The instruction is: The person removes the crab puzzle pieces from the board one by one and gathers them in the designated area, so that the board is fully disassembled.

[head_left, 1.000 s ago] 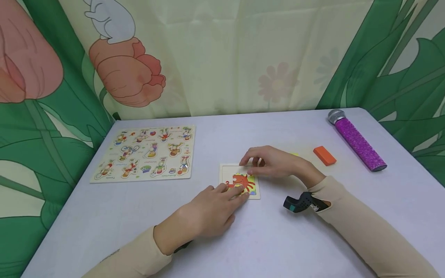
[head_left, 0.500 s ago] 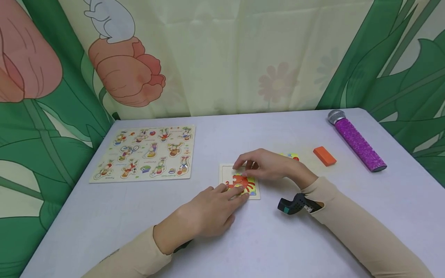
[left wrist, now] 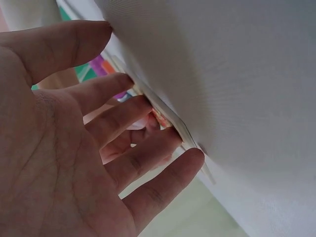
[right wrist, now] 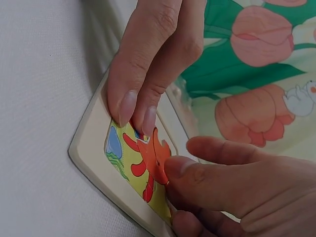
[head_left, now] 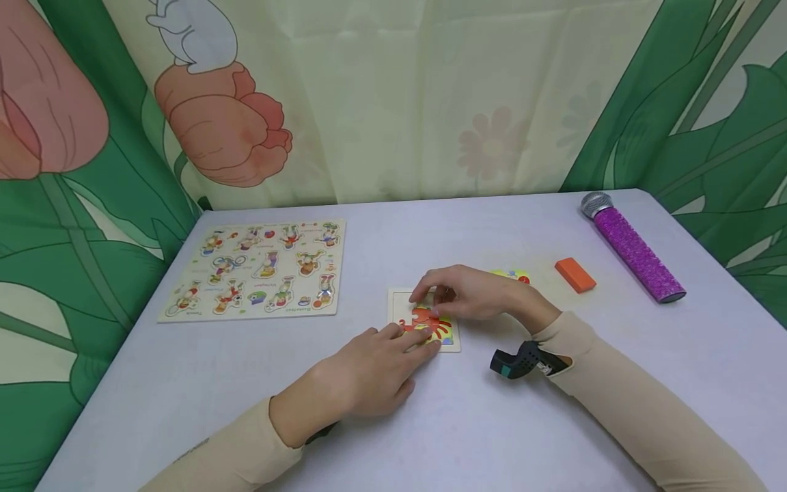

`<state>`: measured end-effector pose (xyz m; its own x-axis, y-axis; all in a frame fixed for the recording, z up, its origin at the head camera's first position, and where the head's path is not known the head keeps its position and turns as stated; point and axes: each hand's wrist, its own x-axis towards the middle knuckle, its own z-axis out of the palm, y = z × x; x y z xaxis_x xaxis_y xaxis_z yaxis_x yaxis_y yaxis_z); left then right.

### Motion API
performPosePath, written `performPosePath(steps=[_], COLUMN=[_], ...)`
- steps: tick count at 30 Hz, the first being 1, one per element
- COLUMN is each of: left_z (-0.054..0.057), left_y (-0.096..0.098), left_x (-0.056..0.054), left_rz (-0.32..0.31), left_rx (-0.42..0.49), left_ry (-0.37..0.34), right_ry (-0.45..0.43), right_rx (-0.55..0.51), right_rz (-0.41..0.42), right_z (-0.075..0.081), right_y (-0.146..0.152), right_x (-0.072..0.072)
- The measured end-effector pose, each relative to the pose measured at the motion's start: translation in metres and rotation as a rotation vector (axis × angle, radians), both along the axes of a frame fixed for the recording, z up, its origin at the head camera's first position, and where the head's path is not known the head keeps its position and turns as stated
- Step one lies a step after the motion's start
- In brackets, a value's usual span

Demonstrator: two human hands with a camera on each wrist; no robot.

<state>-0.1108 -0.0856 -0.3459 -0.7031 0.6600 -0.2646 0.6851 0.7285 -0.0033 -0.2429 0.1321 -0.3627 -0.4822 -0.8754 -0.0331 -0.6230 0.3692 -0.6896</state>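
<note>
- One puzzle (head_left: 400, 301) lies on the white table (head_left: 479, 424), in front of the person, between the two hands; it shows a red crab on yellow inside a pale rim, and its upper left part is bare.
- The left hand (head_left: 371, 376) has its fingers straight and spread, gripping nothing; fingertips rest on the puzzle's near side, thumb apart from the rest.
- The right hand (head_left: 470, 292) arches over the far right side, fingers bent, thumb and index finger apart; the thumb touches an orange piece (right wrist: 154, 158). Whether another finger pinches it from behind, I cannot tell.
- That piece sits at the crab's body, looking tilted; whether it is seated is unclear.
- Behind the right wrist, a yellow card (head_left: 510, 275) is partly hidden.
- Right of it lie an orange block (head_left: 575, 275) and, farther right, a purple mic (head_left: 636, 251), head pointing away.
- At left lies a board (head_left: 253, 270) of small figures, well apart from the mic.
- A printed curtain (head_left: 381, 102) hangs behind.
</note>
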Motion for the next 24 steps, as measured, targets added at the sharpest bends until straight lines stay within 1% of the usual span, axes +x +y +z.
performPosePath(steps=[5, 9, 19, 24], left_z=[-0.0005, -0.0006, -0.0007, -0.0005], left_y=[0.0002, 0.0, -0.0015, -0.0015], left_x=[0.0006, 0.001, 0.0035, 0.0034], left_rz=[0.0, -0.002, -0.041, -0.04], left_rx=[0.003, 0.004, -0.02, -0.018], left_ry=[-0.002, 0.008, 0.072, 0.06], right_ry=[0.03, 0.036, 0.028, 0.027], right_rx=[0.008, 0.023, 0.034, 0.027], right_rz=[0.026, 0.036, 0.024, 0.012], right_z=[-0.0017, -0.0036, -0.0019, -0.0014], right_y=[-0.0025, -0.005, -0.0085, -0.0091], right_x=[0.0, -0.0008, 0.0007, 0.0006])
